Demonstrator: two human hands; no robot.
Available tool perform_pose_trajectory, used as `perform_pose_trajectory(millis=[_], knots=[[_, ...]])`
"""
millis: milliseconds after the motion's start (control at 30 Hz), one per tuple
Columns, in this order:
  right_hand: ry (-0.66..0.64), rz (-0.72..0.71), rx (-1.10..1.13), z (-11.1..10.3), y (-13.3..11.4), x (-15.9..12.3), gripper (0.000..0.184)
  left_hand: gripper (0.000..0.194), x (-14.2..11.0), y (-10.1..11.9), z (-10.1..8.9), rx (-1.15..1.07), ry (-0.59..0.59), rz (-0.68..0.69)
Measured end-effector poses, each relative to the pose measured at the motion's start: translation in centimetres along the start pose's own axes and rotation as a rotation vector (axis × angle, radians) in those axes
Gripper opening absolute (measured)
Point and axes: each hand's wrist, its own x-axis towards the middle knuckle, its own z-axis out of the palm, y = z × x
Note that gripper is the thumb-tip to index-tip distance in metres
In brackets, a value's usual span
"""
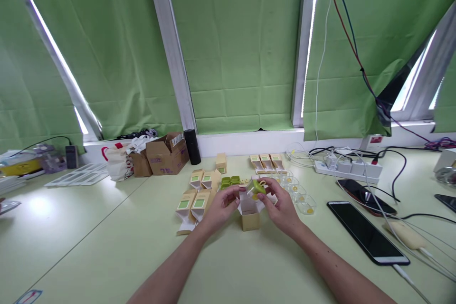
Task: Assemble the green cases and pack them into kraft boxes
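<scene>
My right hand (283, 205) is closed on a small green object (256, 188), holding it just above an open tan box (250, 218) with white flaps. My left hand (221, 205) pinches the left flap of that box. Both hands sit at the middle of the pale green table (107, 247). Left of the box lie several flat tan cartons with green labels (192, 202). Behind it sit small green pieces (230, 181). To the right stand several clear plastic cups with yellow bits (302, 197).
A black phone (366, 232) on a cable and a second phone (365, 195) lie at the right, near a white power strip (347, 169) with tangled cables. Brown cardboard boxes (166, 154), a black cylinder (192, 146) and white trays (80, 175) stand at the back left.
</scene>
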Motion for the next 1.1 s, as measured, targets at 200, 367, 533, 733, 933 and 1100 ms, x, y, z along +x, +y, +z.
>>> perform_pose_trajectory(millis=[200,367,533,733,933,1100], knots=[[-0.017,-0.01,-0.015,-0.2,0.0,-0.1,0.032,0.049,0.3,-0.3,-0.1,-0.101,0.005,-0.07],[-0.046,0.001,0.009,-0.3,-0.1,-0.1,0.031,0.065,0.5,-0.8,-0.4,-0.124,-0.015,-0.13],[-0.069,-0.012,-0.022,-0.3,0.1,-0.1,0.031,0.073,0.8,-1.3,-0.5,-0.152,-0.022,-0.157],[-0.111,-0.093,-0.147,-0.3,-0.1,-0.2,0.03,0.075,0.9,-1.6,-0.7,-0.201,-0.044,-0.201],[-0.174,-0.139,-0.201,-0.2,-0.3,-0.4,0.028,0.076,0.8,-1.6,-0.7,-0.219,-0.043,-0.219],[-0.199,-0.188,-0.198,0.1,-0.3,-0.6,0.029,0.075,0.9,-1.7,-0.8,-0.214,-0.052,-0.213]])
